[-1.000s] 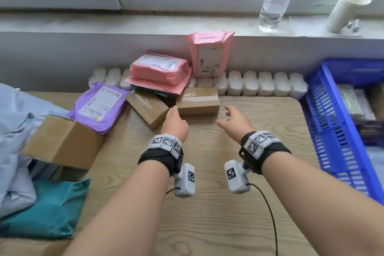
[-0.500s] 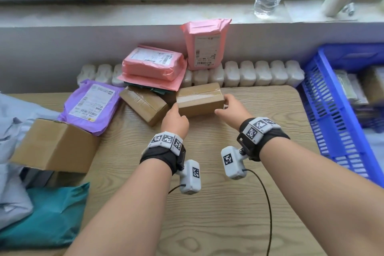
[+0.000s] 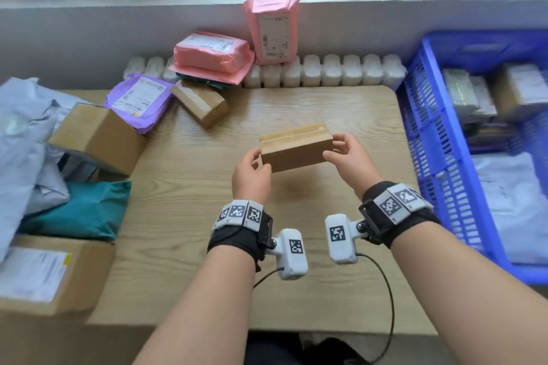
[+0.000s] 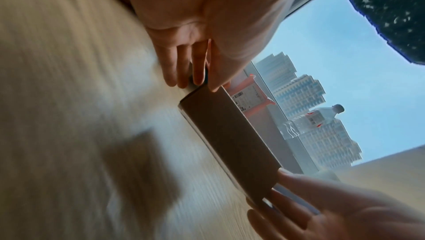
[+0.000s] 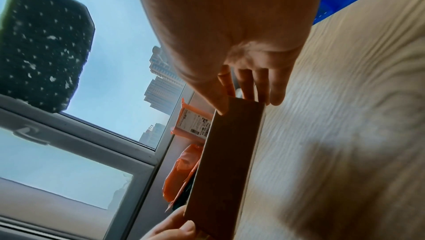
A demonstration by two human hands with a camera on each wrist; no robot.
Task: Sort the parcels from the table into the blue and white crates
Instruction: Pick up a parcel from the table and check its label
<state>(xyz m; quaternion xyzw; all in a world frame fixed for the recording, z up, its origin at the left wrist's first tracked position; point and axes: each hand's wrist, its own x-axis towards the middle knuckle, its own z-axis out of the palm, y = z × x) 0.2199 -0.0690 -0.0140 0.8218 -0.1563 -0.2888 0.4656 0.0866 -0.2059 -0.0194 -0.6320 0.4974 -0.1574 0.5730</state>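
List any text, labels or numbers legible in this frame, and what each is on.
None reads as words.
Upright pink parcel: white label with barcode, print too small.
Flat pink parcel: label blurred.
Purple parcel: label blurred.
Labelled box: print blurred.
Water bottle: red-and-white label, unreadable.
Held box: no print visible.

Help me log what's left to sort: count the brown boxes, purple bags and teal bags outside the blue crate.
Brown boxes: 4
Purple bags: 1
Teal bags: 1; a dark green edge under the pink stack is unclear
Total: 6
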